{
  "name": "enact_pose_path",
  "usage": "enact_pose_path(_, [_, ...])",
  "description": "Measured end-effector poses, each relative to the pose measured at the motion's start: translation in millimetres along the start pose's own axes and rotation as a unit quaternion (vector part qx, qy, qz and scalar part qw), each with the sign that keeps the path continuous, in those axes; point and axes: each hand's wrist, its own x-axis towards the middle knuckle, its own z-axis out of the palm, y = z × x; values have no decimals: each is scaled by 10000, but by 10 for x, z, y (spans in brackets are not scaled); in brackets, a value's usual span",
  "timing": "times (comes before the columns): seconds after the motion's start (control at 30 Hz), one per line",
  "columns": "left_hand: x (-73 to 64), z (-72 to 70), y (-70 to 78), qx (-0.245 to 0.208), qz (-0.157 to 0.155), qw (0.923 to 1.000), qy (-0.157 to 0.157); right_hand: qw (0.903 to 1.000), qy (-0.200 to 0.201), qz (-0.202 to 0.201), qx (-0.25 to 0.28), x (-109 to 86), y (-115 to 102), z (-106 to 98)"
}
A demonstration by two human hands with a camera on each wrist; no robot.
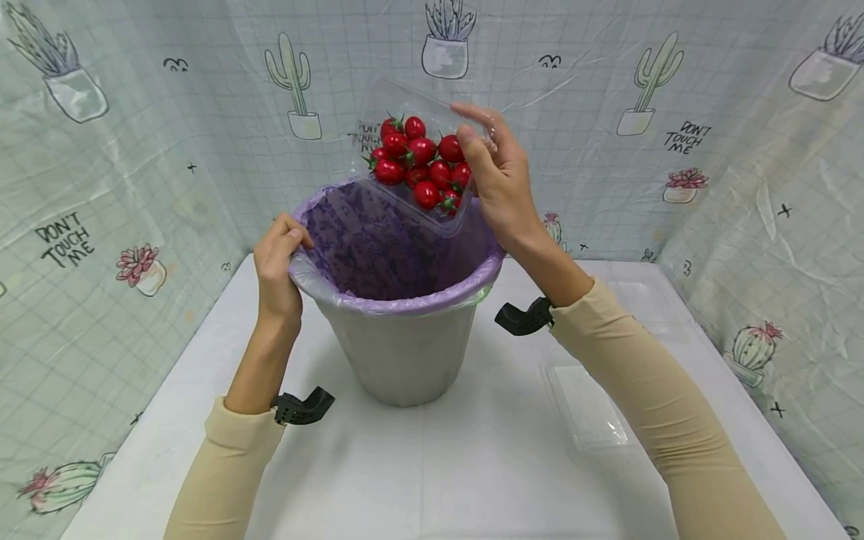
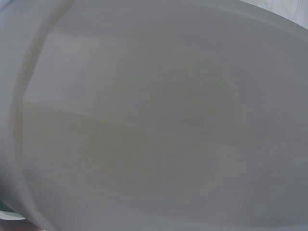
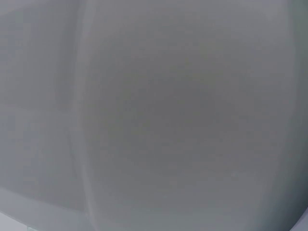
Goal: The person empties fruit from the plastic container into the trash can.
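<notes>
A grey trash bin point(image 1: 406, 352) stands on the table, lined with a purple bag point(image 1: 412, 303) folded over its rim. My left hand point(image 1: 275, 247) grips the bin's left rim, fingers curled over the bag's edge. Above the bin's far right side, my right hand point(image 1: 498, 169) holds a clear plastic box point(image 1: 394, 94) by its right end, thumb on the near side. The box is tilted, with several red cherry tomatoes point(image 1: 422, 151) in it, some with green stems. Both wrist views are filled by the bin's pale wall point(image 2: 159, 115), so neither hand shows there.
On the white table point(image 1: 472, 465), to the right of the bin, lies a clear plastic tray or lid point(image 1: 587, 405), partly behind the right forearm. Another faint clear piece point(image 1: 637, 296) is farther back. A cactus-printed sheet point(image 1: 216, 97) encloses the table's back and sides.
</notes>
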Motion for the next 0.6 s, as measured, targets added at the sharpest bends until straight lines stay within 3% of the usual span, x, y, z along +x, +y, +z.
enact_pose_path(0.6, [-18,-12,12,82,8,10000,8,10000,-10,54,-6,8,-10,-7])
